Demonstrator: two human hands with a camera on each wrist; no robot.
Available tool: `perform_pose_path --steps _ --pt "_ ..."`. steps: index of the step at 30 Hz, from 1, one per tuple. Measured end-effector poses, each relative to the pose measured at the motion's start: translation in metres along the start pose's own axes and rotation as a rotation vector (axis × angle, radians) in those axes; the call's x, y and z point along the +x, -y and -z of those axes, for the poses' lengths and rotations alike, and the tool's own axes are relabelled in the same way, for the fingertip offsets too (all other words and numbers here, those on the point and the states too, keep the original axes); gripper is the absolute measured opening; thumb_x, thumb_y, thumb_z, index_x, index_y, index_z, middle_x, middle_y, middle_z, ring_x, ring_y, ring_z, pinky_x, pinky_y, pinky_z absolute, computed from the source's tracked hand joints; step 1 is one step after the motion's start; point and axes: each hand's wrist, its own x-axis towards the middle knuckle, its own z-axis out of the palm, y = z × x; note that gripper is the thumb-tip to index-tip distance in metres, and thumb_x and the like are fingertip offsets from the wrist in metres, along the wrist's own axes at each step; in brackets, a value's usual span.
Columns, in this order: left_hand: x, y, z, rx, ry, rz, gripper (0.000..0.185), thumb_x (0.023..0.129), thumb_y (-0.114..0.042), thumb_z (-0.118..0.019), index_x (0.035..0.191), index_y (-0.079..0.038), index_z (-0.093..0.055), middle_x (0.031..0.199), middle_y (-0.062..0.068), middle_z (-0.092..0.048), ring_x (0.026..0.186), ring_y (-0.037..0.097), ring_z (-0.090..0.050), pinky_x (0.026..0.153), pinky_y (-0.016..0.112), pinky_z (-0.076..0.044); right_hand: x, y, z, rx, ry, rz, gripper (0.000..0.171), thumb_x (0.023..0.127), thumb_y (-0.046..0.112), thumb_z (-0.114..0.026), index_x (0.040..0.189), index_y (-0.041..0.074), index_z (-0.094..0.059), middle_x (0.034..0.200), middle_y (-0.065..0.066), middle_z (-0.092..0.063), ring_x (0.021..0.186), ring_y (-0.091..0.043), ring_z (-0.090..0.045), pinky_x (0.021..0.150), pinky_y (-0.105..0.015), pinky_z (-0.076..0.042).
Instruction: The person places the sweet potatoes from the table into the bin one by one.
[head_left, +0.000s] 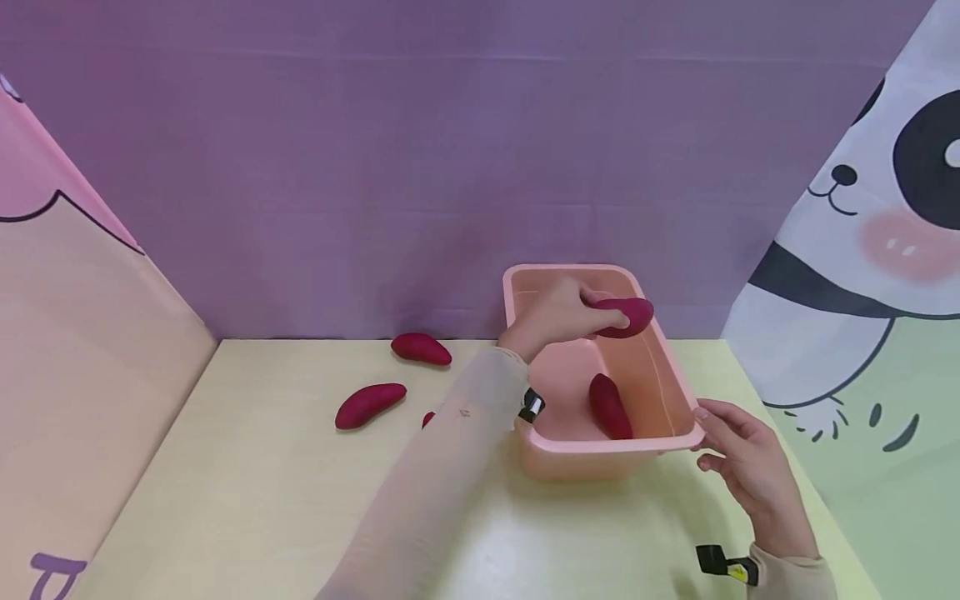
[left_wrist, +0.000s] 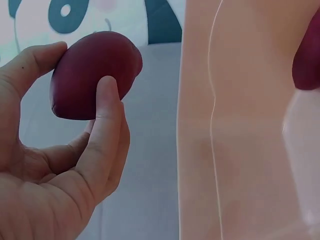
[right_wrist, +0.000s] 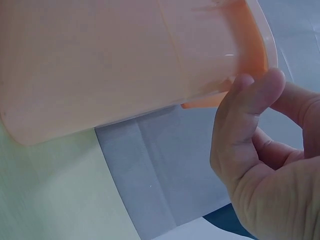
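Our left hand (head_left: pixel 558 321) pinches the smooth, firm-looking dark-red sweet potato (head_left: pixel 626 317) mid-body; our right hand (head_left: pixel 742 462) pinches the pink plastic tub's (head_left: pixel 600 444) rim.

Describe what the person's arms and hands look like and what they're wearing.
Both hands are bare, with no gloves or rings visible. The left hand comes out of a long, pale beige sleeve. The right hand shows a matching cuff. A small black device sits at each wrist; the right one has a yellow mark.
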Motion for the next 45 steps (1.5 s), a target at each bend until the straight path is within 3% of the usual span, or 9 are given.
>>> perform_pose_path --steps 6,13,20,24,27,33,40,45 --pt "0.008 0.0 -0.014 0.098 0.094 0.0 0.024 0.085 -0.033 -0.08 0.077 -0.012 -0.07 0.071 0.002 -0.067 0.072 0.018 -0.061 0.064 0.028 -0.053 0.0 0.0 -0.003 -0.014 0.004 -0.015 0.015 0.1 0.017 -0.063 0.114 0.015 -0.07 0.097 0.001 -0.069 0.073 -0.013 -0.065 0.055 -0.024 -0.055" --pt "0.011 0.009 -0.023 0.376 0.243 0.083 0.03 0.083 -0.028 -0.081 0.071 -0.01 -0.061 0.059 0.001 -0.052 0.063 0.016 -0.053 0.055 0.024 -0.046 -0.001 0.0 -0.006 0.002 0.013 -0.009 0.015 0.1 0.015 -0.064 0.113 0.013 -0.07 0.096 0.0 -0.069 0.073 -0.012 -0.065 0.054 -0.023 -0.054" --pt "0.005 0.015 -0.037 0.487 0.252 0.146 0.026 0.077 -0.022 -0.088 0.084 -0.011 -0.065 0.075 0.002 -0.059 0.071 0.019 -0.058 0.058 0.027 -0.05 -0.002 0.0 -0.007 0.009 0.014 -0.008 0.013 0.1 0.014 -0.064 0.111 0.014 -0.07 0.096 0.0 -0.07 0.073 -0.013 -0.066 0.053 -0.024 -0.054" --pt "0.002 0.017 -0.04 0.658 0.251 0.111 0.023 0.076 -0.018 -0.087 0.085 -0.011 -0.066 0.077 0.002 -0.06 0.07 0.017 -0.057 0.057 0.025 -0.048 -0.002 -0.002 -0.008 0.021 0.01 -0.005 0.013 0.1 0.012 -0.063 0.11 0.013 -0.071 0.095 0.0 -0.07 0.073 -0.013 -0.066 0.052 -0.024 -0.054" --pt "0.0 0.014 -0.039 0.729 0.249 0.08 0.018 0.079 -0.015 -0.083 0.085 -0.012 -0.067 0.075 0.001 -0.061 0.068 0.016 -0.057 0.054 0.024 -0.047 -0.002 -0.003 -0.008 0.026 0.011 -0.006 0.014 0.1 0.011 -0.062 0.11 0.014 -0.071 0.095 0.0 -0.07 0.073 -0.013 -0.066 0.052 -0.024 -0.054" --pt "-0.006 0.0 -0.028 0.722 0.25 0.0 0.015 0.088 -0.024 -0.077 0.082 -0.015 -0.066 0.068 -0.003 -0.055 0.063 0.012 -0.054 0.057 0.021 -0.045 0.0 -0.001 -0.01 0.006 0.009 -0.019 0.013 0.1 0.014 -0.064 0.111 0.014 -0.071 0.096 0.0 -0.069 0.074 -0.013 -0.065 0.053 -0.025 -0.054" --pt "-0.03 -0.01 0.004 0.465 0.176 -0.06 0.032 0.092 -0.016 -0.07 0.07 -0.008 -0.048 0.058 0.001 -0.033 0.05 0.013 -0.031 0.049 0.022 -0.033 0.001 -0.003 -0.011 0.004 0.018 -0.015 0.013 0.1 0.016 -0.063 0.111 0.015 -0.07 0.095 0.001 -0.069 0.073 -0.012 -0.066 0.054 -0.024 -0.054" --pt "-0.051 0.003 0.028 0.477 0.09 -0.171 0.018 0.093 -0.021 -0.071 0.096 -0.005 -0.063 0.082 0.001 -0.058 0.075 0.013 -0.054 0.075 0.025 -0.048 0.0 -0.004 -0.01 0.007 0.018 -0.02 0.013 0.1 0.017 -0.064 0.112 0.015 -0.07 0.096 0.001 -0.068 0.073 -0.012 -0.065 0.054 -0.024 -0.054"
